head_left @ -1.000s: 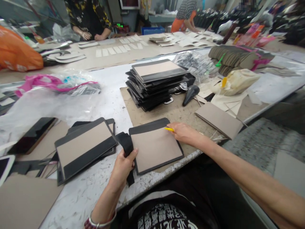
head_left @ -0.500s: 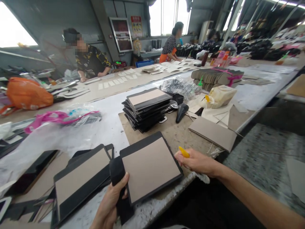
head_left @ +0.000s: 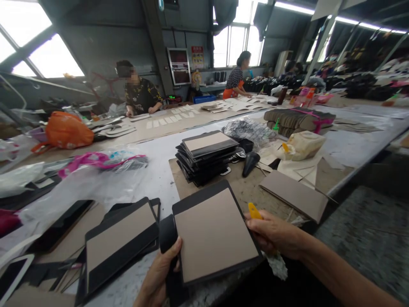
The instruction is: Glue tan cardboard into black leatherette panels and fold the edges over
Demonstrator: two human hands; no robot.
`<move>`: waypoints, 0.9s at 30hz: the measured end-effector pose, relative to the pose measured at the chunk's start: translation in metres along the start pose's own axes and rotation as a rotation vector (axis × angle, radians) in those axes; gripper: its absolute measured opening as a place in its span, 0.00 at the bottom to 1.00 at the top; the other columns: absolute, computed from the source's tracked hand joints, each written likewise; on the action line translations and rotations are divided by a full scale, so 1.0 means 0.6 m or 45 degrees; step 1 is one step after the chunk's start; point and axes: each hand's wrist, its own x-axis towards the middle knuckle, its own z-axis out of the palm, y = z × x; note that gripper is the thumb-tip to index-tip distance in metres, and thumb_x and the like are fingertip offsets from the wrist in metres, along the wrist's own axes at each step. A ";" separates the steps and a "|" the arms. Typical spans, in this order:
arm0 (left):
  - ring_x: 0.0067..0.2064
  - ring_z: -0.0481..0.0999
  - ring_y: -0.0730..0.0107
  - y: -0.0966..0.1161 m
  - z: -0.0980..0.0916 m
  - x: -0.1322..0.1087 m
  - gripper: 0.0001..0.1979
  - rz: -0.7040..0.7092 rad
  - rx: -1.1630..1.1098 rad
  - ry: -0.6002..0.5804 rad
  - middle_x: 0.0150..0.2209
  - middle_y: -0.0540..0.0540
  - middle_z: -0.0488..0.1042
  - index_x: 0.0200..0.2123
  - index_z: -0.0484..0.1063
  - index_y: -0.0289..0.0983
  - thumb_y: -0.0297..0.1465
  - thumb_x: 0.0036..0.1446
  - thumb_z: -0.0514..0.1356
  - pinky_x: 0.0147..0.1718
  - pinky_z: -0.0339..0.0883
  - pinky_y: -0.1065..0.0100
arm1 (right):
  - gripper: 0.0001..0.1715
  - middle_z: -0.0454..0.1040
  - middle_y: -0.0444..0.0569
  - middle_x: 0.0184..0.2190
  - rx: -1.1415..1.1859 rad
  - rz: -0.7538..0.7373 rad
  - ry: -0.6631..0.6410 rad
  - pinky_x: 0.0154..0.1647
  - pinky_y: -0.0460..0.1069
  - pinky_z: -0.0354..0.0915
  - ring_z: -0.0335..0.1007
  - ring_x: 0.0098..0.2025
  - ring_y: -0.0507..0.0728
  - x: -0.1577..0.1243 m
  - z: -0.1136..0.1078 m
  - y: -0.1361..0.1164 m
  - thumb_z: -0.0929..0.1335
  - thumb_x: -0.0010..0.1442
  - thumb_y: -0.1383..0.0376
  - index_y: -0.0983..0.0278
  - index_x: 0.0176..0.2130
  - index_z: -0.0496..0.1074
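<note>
Lower centre of frame: a black-bordered board [head_left: 214, 234] with a tan face is held partly over the near edge of the table [head_left: 153, 175]. Its left edge is pinched by the left hand [head_left: 159, 277], thumb on top, fingers curled under together with a black flap [head_left: 168, 232]. The right hand [head_left: 275, 234] is closed around a yellow tool [head_left: 254, 211], tip sticking up, and is set against the board's right edge. Judged step: the board is being steadied between both hands. A further move would call for the flap to be kept clear and the tool tip off the tan face. A stack [head_left: 207, 155] of like boards is noted at centre, and a second board [head_left: 121, 243] at lower left.
</note>
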 end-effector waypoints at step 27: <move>0.16 0.54 0.86 0.007 0.007 0.006 0.25 0.201 0.033 -0.018 0.15 0.57 0.61 0.26 0.67 0.34 0.41 0.27 0.74 0.14 0.51 0.80 | 0.12 0.64 0.38 0.18 -0.187 -0.134 0.129 0.25 0.42 0.61 0.62 0.24 0.49 0.063 0.010 -0.048 0.72 0.39 0.63 0.64 0.28 0.70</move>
